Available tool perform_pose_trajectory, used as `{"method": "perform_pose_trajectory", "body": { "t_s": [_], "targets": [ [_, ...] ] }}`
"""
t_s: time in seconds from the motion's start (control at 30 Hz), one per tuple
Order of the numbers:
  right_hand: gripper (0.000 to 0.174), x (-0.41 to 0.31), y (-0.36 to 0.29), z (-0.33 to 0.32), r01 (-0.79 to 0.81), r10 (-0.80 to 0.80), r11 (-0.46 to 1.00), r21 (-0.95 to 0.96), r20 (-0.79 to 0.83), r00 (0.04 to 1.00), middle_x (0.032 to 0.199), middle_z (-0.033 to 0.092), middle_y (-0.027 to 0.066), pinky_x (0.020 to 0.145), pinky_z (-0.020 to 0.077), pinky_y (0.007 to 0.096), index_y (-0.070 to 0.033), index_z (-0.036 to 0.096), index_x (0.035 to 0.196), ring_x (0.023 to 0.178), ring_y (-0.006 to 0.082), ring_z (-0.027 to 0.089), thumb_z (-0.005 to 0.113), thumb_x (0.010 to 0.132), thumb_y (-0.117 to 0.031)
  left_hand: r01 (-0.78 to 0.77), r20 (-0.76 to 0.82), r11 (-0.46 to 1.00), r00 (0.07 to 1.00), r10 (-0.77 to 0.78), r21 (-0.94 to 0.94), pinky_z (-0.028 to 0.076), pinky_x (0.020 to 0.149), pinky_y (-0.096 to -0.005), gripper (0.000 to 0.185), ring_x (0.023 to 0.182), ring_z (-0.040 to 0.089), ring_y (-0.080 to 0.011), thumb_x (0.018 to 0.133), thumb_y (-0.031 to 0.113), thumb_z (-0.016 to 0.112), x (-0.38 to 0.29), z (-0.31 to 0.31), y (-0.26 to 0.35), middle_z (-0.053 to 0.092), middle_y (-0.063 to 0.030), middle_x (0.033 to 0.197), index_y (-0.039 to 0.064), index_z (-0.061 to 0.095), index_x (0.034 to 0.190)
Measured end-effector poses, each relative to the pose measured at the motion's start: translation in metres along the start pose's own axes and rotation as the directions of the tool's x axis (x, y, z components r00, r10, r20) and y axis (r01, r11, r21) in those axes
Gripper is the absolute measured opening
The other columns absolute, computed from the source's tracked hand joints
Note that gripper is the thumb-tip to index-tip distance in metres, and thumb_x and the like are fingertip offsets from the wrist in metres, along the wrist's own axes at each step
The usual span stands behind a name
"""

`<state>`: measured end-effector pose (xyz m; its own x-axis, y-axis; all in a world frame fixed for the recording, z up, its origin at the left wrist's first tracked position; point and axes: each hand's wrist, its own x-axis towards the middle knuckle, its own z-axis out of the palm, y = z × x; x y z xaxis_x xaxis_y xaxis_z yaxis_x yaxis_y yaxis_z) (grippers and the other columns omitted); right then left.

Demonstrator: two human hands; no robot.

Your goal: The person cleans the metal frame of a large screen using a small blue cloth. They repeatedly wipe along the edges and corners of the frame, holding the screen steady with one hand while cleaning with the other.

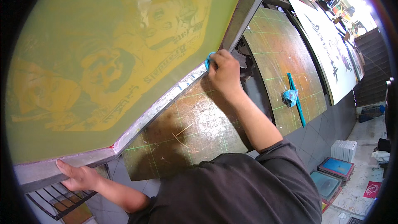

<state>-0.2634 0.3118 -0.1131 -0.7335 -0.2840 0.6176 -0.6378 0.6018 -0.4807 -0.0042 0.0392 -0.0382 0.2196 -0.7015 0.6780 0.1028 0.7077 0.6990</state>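
Observation:
A large screen-printing frame (149,113) is tilted up before me, its yellow-green mesh (174,81) bearing a stencil of faces and lettering. My left hand (77,175) grips the frame's metal edge at the lower left, thumb on the near face. At the frame's right-hand corner, my right hand (225,71) pinches a blue cloth (209,60) against the inner edge. Most of that cloth is hidden behind the fingers. Whitish and blue smears mark the bar between the two hands.
Beneath the frame lies a worn board (199,130) with green grid lines. On a second gridded board (286,59) rest a crumpled blue-stained cloth (289,97) and a teal strip (299,112). Farther right is a printed white sheet (329,53). Stacked small screens (335,166) stand lower right; a black rack (59,202) lower left.

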Motion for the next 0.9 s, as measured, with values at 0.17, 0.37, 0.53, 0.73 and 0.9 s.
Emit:
{"method": "perform_pose_trajectory", "body": {
  "t_s": [0.17,0.37,0.53,0.73,0.9],
  "targets": [
    [0.022,-0.025,-0.008,0.008,0.198,-0.208,0.966,0.165,0.042,0.977,0.087,0.061,0.0144,0.071,0.0488,0.0367,-0.003,0.064,0.086,0.082,0.0313,0.060,0.059,0.065,0.002,0.004,0.003,1.000,1.000,-0.004,0.007,0.047,0.077,-0.0293,0.040,0.088,0.055,-0.0170,0.084,0.020,0.063,0.002,-0.004,-0.009,0.059,-0.0158,0.106,-0.015,0.056,0.102],
    [0.021,0.003,-0.001,-0.007,-0.005,0.011,0.997,-0.078,0.082,0.997,0.088,0.060,0.0150,0.072,0.0477,0.0377,0.000,0.062,0.092,0.084,0.0328,0.058,0.060,0.071,-0.004,0.035,0.002,0.998,0.999,-0.035,0.048,0.048,0.076,-0.0304,0.040,0.087,0.055,-0.0161,0.083,0.022,0.064,0.000,-0.004,-0.006,0.059,-0.0158,0.103,-0.014,0.057,0.099],
    [0.020,0.004,-0.008,-0.001,-0.124,0.125,0.985,-0.122,-0.006,0.992,0.086,0.060,0.0161,0.071,0.0475,0.0375,0.001,0.062,0.090,0.080,0.0335,0.059,0.061,0.071,-0.005,0.029,0.047,0.999,0.998,-0.032,0.046,0.048,0.076,-0.0294,0.041,0.087,0.054,-0.0164,0.084,0.024,0.063,0.004,-0.013,-0.013,0.058,-0.0166,0.104,-0.014,0.056,0.099],
    [0.017,-0.008,-0.018,0.009,-0.066,0.062,0.992,0.105,0.044,0.997,0.086,0.061,0.0175,0.070,0.0482,0.0382,0.000,0.063,0.084,0.078,0.0338,0.060,0.061,0.067,0.000,0.016,0.015,0.999,1.000,-0.016,0.036,0.048,0.075,-0.0292,0.039,0.085,0.055,-0.0164,0.084,0.023,0.063,0.001,-0.003,-0.006,0.059,-0.0163,0.101,-0.014,0.056,0.097],
    [0.021,-0.039,-0.074,0.014,0.059,-0.205,0.920,0.388,0.348,0.915,0.087,0.059,0.0180,0.072,0.0475,0.0405,0.000,0.059,0.087,0.080,0.0370,0.057,0.060,0.067,-0.002,0.038,0.026,0.999,0.999,-0.038,0.019,0.049,0.074,-0.0290,0.040,0.084,0.055,-0.0160,0.084,0.022,0.063,0.000,-0.005,-0.003,0.059,-0.0159,0.102,-0.014,0.056,0.099]
  ]
}}
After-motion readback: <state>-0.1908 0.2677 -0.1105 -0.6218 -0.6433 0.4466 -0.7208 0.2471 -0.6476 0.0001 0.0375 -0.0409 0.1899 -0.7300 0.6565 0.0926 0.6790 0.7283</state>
